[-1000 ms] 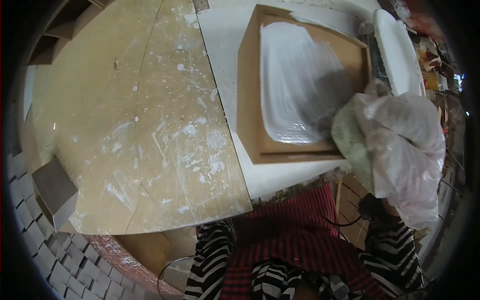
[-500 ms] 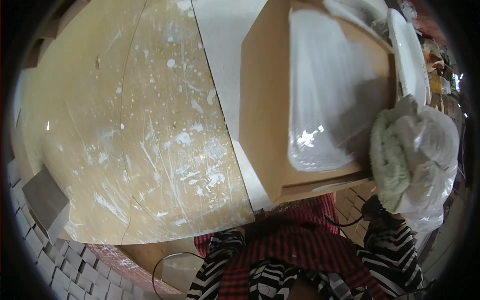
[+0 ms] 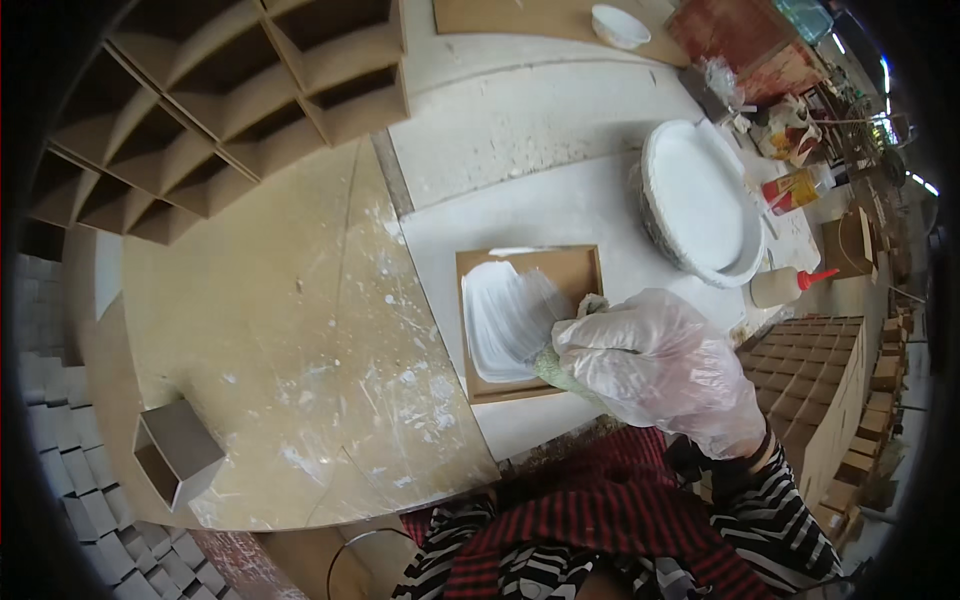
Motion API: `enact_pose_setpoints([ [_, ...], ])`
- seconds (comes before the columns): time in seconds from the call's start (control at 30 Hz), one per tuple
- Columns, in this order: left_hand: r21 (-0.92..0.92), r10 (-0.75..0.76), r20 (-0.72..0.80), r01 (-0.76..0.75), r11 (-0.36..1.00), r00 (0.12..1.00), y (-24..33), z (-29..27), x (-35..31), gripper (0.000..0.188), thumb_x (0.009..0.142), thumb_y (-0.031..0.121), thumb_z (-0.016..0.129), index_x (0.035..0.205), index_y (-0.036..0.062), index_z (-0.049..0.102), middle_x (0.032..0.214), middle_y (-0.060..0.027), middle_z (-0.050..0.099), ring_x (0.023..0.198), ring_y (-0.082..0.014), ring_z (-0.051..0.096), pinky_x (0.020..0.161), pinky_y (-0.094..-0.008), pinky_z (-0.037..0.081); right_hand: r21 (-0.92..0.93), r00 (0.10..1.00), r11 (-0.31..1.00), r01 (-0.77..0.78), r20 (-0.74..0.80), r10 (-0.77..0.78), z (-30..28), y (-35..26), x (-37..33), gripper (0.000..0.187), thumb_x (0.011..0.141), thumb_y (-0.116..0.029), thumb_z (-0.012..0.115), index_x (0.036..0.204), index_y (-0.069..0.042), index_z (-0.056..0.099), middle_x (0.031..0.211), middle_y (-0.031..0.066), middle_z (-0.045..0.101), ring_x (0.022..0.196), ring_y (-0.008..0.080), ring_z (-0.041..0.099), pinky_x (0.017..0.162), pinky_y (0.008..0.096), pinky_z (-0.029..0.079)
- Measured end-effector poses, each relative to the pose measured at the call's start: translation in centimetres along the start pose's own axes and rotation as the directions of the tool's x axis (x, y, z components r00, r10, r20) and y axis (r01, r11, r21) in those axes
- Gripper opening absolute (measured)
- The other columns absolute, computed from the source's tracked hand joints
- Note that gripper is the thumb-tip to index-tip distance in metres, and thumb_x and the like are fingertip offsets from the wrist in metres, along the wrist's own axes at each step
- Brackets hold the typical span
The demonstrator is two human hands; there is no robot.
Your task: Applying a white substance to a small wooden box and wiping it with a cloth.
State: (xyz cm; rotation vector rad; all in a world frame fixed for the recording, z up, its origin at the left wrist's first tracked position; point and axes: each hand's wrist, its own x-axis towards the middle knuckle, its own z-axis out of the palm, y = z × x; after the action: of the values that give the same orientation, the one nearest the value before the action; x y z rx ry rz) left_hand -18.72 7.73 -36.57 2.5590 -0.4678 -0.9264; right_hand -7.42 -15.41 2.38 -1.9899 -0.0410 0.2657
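Observation:
My right hand, covered by a clear plastic bag, is closed around a pale green fuzzy cloth. It is over the lower right corner of a shallow brown box lying flat on a white work surface. Wet white paint or paste is spread over most of the box's inside, streaked toward the cloth. The fingers are blurred behind the plastic. Of my left arm only the striped sleeve shows at the lower edge; the hand itself is hidden. A round basin of white liquid stands beyond my right hand.
A yellowish board with white splashes spans the left, with a small grey open box near its edge. Brown compartment units stand far left. A red-tipped bottle, a labelled jar and a white bowl are to the right.
The box looked large, close and tilted; now it appears smaller and flat on the surface. My right hand has moved left with the cloth onto it. The view takes in more of the table.

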Motion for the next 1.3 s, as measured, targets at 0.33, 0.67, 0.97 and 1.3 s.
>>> enact_pose_setpoints([
  [0.33, 0.052, 0.078, -0.141, -0.072, 0.996, 0.987, 0.1, -0.9, 1.8, 0.043, 0.095, 0.032, 0.049, 0.130, 0.0092, 0.054, 0.122, -0.0145, 0.062, 0.107, -0.0324, 0.061, 0.092, -0.0396, 0.048, -0.781, 0.868, 0.463, 0.420, 0.196, -0.456, 0.7, 1.8, 0.1, 0.023, 0.089, -0.017, 0.059, 0.108, -0.008, 0.068, 0.099, 0.0106, 0.070, 0.088, 0.0266, 0.066, 0.082, 0.0354, 0.052],
  [0.67, 0.078, 0.153, -0.238, -0.138, 0.987, 0.959, 0.8, -0.7, 1.0, 0.041, 0.095, 0.031, 0.048, 0.129, 0.0095, 0.054, 0.123, -0.0145, 0.061, 0.108, -0.0325, 0.061, 0.092, -0.0393, 0.048, -0.941, 0.918, 0.134, 0.312, 0.262, -0.296, 0.4, 2.6, -0.5, 0.027, 0.086, -0.013, 0.053, 0.112, -0.013, 0.061, 0.093, 0.0064, 0.067, 0.088, 0.0244, 0.064, 0.082, 0.0371, 0.049],
  [0.97, 0.056, 0.103, -0.178, -0.094, 0.994, 0.979, 1.7, -1.6, 2.6, 0.040, 0.095, 0.030, 0.048, 0.129, 0.0098, 0.055, 0.124, -0.0145, 0.061, 0.109, -0.0325, 0.061, 0.093, -0.0390, 0.048, -0.731, 0.735, 0.405, 0.549, 0.192, -0.650, 1.0, 1.8, -0.4, 0.013, 0.085, -0.012, 0.059, 0.095, -0.010, 0.067, 0.090, 0.0082, 0.070, 0.085, 0.0255, 0.067, 0.078, 0.0339, 0.054],
  [1.3, 0.049, 0.062, -0.072, -0.059, 0.997, 0.995, 2.6, -4.3, 4.2, 0.039, 0.095, 0.029, 0.048, 0.128, 0.0101, 0.055, 0.125, -0.0145, 0.060, 0.109, -0.0326, 0.060, 0.093, -0.0387, 0.048, -0.299, 0.874, 0.827, 0.476, 0.058, -0.482, -0.3, 1.7, 0.4, 0.011, 0.081, -0.007, 0.073, 0.091, -0.002, 0.069, 0.083, 0.0136, 0.070, 0.072, 0.0254, 0.068, 0.074, 0.0311, 0.054],
])
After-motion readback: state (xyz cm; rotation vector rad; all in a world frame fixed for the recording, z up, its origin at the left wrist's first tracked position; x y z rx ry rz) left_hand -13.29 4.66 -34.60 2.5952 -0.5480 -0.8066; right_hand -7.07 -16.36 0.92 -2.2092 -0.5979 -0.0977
